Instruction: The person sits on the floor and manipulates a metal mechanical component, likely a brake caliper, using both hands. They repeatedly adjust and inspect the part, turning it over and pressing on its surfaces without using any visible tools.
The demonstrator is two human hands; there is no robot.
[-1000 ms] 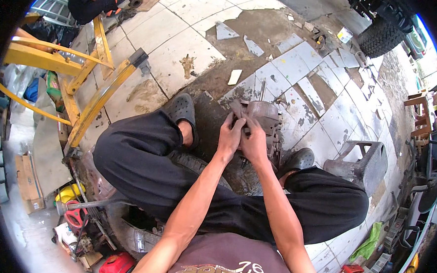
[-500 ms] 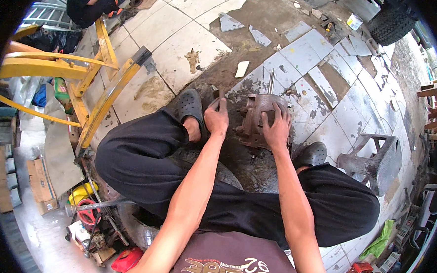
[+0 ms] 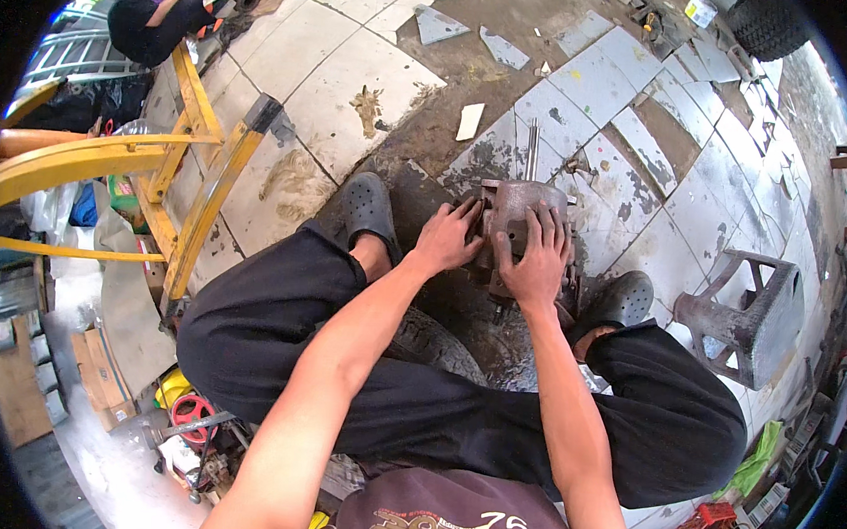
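Observation:
A rusty cast-metal housing (image 3: 525, 195) with an upright metal shaft (image 3: 534, 146) stands on the dark, stained floor between my bent legs. My left hand (image 3: 449, 237) grips the housing's left side with curled fingers, their tips partly hidden. My right hand (image 3: 534, 261) holds the front right of it, fingers spread over its curved surface and thumb at its left. Behind my forearms, a dark tyre (image 3: 438, 351) lies partly hidden under my trousered legs.
Yellow metal frame (image 3: 211, 205) at left; grey stool (image 3: 742, 315) on its side at right; broken tiles (image 3: 502, 48) ahead; crouching co-worker (image 3: 144, 20) at upper left; large wheel (image 3: 762, 24) at upper right; clutter along both sides, including a red crate (image 3: 697, 528).
My hands, together on the housing a second ago, separated; the left went left of it holding a dark piece, then returned to its left side. The right shifted slightly onto its front.

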